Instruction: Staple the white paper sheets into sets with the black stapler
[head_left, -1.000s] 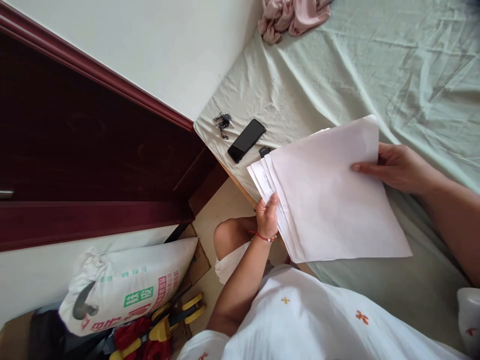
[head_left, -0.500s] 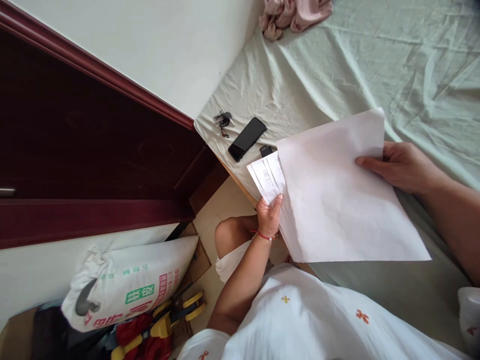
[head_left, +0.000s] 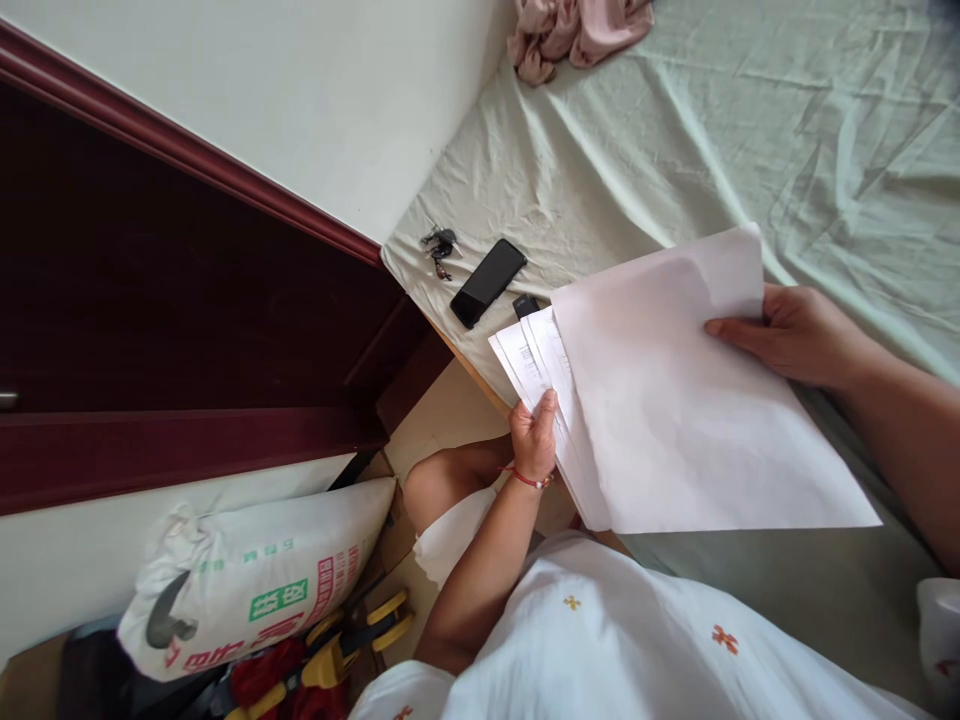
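Observation:
My left hand [head_left: 534, 435], with a red string bracelet at its wrist, grips a fanned stack of white papers [head_left: 525, 350], thumb on top. Printed lines show on the stack's exposed edge. A large blank white sheet [head_left: 675, 390] overlaps the stack on the right. Its far right edge is pinched by my right hand [head_left: 795, 335], the thumb on top and the other fingers mostly hidden beneath. Both hands hold the papers above my lap and the bed edge.
On the pale green bedsheet [head_left: 600, 170] lie keys [head_left: 440, 245], a black phone [head_left: 489, 283] and a small black object [head_left: 526, 306] partly behind the papers. Pink cloth [head_left: 577, 35] is bunched farther back. A stuffed white sack [head_left: 255, 570] leans by the wall, left of my knee.
The view has shifted slightly. The sheet's lower right corner reaches a little farther right, and the printed papers fan out somewhat more. Both hands keep their hold.

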